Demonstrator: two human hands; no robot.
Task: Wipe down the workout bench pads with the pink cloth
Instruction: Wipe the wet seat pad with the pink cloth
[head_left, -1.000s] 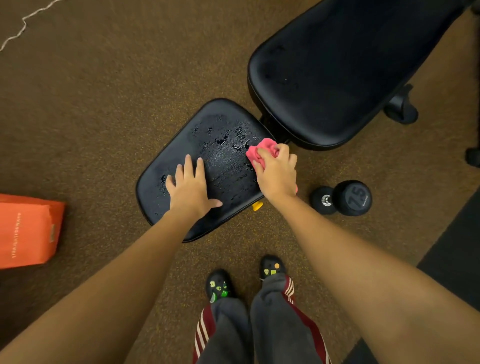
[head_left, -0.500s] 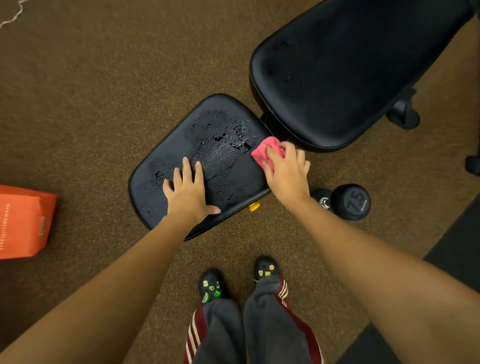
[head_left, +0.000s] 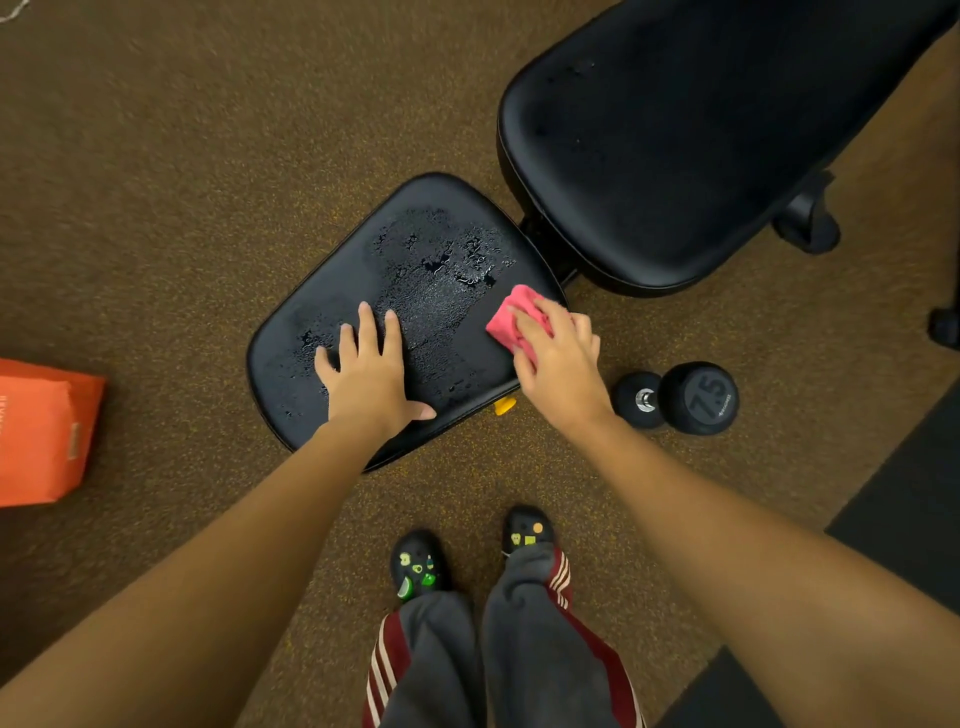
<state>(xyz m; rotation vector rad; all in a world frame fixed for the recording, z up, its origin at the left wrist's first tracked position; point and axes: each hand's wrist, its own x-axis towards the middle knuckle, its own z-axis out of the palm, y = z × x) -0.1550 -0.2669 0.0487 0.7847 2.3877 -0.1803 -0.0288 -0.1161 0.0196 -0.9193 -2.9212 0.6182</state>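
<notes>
The cloth (head_left: 511, 317) is bunched under my right hand (head_left: 558, 358), fingers curled over it and pressing it down on the seat pad (head_left: 332, 291) at the pad's right edge, with a pink corner poking out ahead of my fingertips. The wet, beaded patch lies to the left of that hand and a little beyond it, filling the stretch between my two hands. I judge the coming stroke has to pull leftward across the pad. The pad's long axis runs on a slant, from near my left hand (head_left: 369, 374) up toward the far right. My left hand lies flat on the pad's near-left part, fingers straight and slightly spread, thumb out, bracing only. The right hand has the cloth, so the wiping falls to it. Beyond the right hand, up and to its right, sits the back pad (head_left: 675, 130), which shows a few droplets and looks unwiped. A yellow knob (head_left: 505, 405) peeks out just below the right hand. A dumbbell (head_left: 696, 397) lies on the carpet close to its right, and an orange bag (head_left: 41, 431) sits well to the left of my left hand.
</notes>
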